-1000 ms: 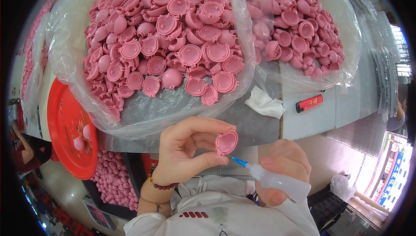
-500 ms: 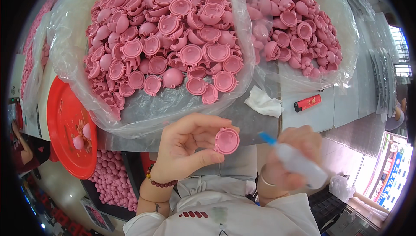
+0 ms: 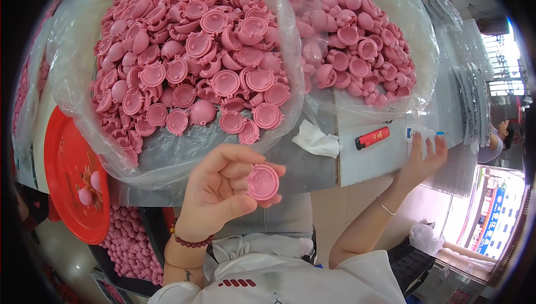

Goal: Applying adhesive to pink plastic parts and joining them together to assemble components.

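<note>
Between the thumb and fingers of my left hand (image 3: 215, 192) is a round pink plastic half-shell (image 3: 263, 182), its hollow side facing up. My right hand (image 3: 420, 161) is stretched out to the right, fingers spread and holding nothing. Just beyond its fingertips lies a small squeeze bottle (image 3: 420, 132) with a blue tip, partly behind the fingers; I cannot tell whether they still touch it. Beyond my left hand, a clear plastic bag (image 3: 290, 69) lies spread open under a large heap of pink half-shells (image 3: 184, 52).
A second heap of pink shells (image 3: 357, 47) sits in plastic at the back right. Nearer lie a crumpled white tissue (image 3: 317, 139) and a red lighter (image 3: 372, 137). To the left, a red tray (image 3: 61, 164) holds two pink balls. Below it stands a bin of pink balls (image 3: 131, 242). Another person (image 3: 497, 142) is at far right.
My right hand has moved right and away from me, letting go of the squeeze bottle, which now lies on the table. My left hand still holds the half-shell. The whole view has shifted.
</note>
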{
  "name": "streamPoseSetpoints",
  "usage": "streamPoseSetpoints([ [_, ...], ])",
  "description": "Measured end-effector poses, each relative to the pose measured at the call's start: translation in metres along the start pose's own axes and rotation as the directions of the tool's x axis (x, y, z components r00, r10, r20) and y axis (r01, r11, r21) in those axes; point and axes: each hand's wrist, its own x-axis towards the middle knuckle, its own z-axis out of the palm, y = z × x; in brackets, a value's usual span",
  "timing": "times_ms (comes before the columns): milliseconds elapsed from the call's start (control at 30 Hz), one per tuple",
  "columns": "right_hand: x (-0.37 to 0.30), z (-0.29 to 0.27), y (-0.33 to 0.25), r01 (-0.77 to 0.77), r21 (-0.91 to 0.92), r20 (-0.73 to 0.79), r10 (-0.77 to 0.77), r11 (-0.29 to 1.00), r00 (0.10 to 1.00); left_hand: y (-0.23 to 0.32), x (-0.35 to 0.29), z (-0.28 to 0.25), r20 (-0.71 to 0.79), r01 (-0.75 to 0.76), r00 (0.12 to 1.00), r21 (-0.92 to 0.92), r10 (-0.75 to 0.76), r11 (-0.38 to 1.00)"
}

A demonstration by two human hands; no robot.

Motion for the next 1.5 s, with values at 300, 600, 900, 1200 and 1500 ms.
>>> streamPoseSetpoints([
  [300,0.001,0.047,-0.078,0.419,0.051,0.613,-0.359,0.907,0.703,-0.001,0.0,-0.002,0.026,-0.021,0.999,0.06,0.02,0.998],
  [600,-0.024,0.019,-0.112,0.072,0.293,0.599,-0.241,0.953,0.764,-0.001,0.002,-0.003,0.053,-0.02,0.998,-0.018,0.02,1.0],
  [900,-0.072,0.015,-0.127,0.045,0.479,0.867,-0.481,0.876,0.132,-0.003,0.002,0.008,-0.187,-0.015,0.982,0.078,0.029,0.997],
  [1200,-0.072,0.022,-0.126,0.15,0.509,0.834,-0.528,0.848,0.161,-0.004,0.003,0.007,-0.192,-0.015,0.981,0.103,0.035,0.995],
  [1500,-0.088,0.025,-0.13,0.288,0.455,0.802,-0.529,0.842,0.279,-0.008,0.0,-0.007,-0.06,-0.147,0.987,0.078,0.152,0.986],
])
